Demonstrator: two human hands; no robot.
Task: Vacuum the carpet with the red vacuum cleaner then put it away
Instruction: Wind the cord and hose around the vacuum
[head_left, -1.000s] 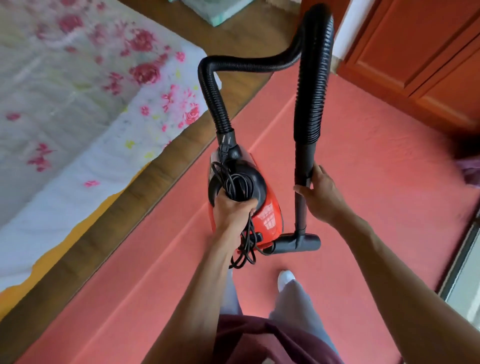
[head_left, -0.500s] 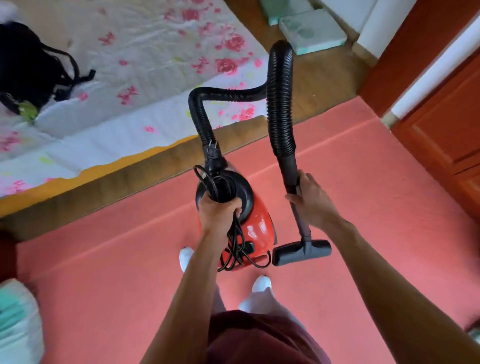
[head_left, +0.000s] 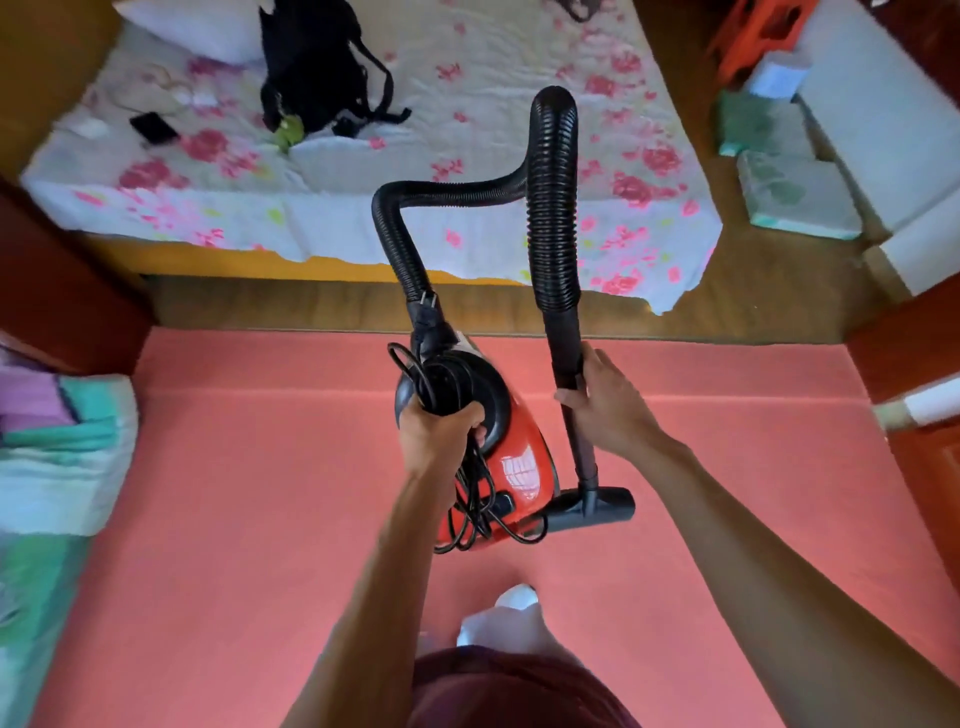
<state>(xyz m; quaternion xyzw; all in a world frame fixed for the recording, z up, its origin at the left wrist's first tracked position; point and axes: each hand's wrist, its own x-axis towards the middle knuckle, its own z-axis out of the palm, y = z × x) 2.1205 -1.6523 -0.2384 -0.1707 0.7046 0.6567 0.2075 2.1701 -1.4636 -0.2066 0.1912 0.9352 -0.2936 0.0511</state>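
Carrying looks to be the step in hand. With the cord gathered up rather than run to a socket, I judge the vacuuming done and the putting away begun.

The carpet (head_left: 260, 467) fills the floor under the person, with a bed (head_left: 363, 218) along its far edge. The red vacuum cleaner (head_left: 519, 457) hangs over the middle of the carpet, seemingly lifted clear of it. Its long axis runs from the hose end, which points up and towards the bed, down to the rear end nearest the person.

The black hose (head_left: 553, 208) rises from the body, bends across and arches over into the wand (head_left: 582, 441). The wand stands near upright just beside the body, and its floor nozzle (head_left: 597, 506) sits lowest, lying crosswise. Loops of cord (head_left: 467, 499) dangle against the red shell.

Of the hands, the left hand (head_left: 441, 436) is curled round the handle and the cord bundle together. The right hand (head_left: 608, 410) grips the wand just below the hose cuff, thumb and fingers wrapped about it.

The next move calls for walking the cleaner to its storage place, which I cannot make out. The hose arch should stay clear of the bed, and the hanging loops must not snag.
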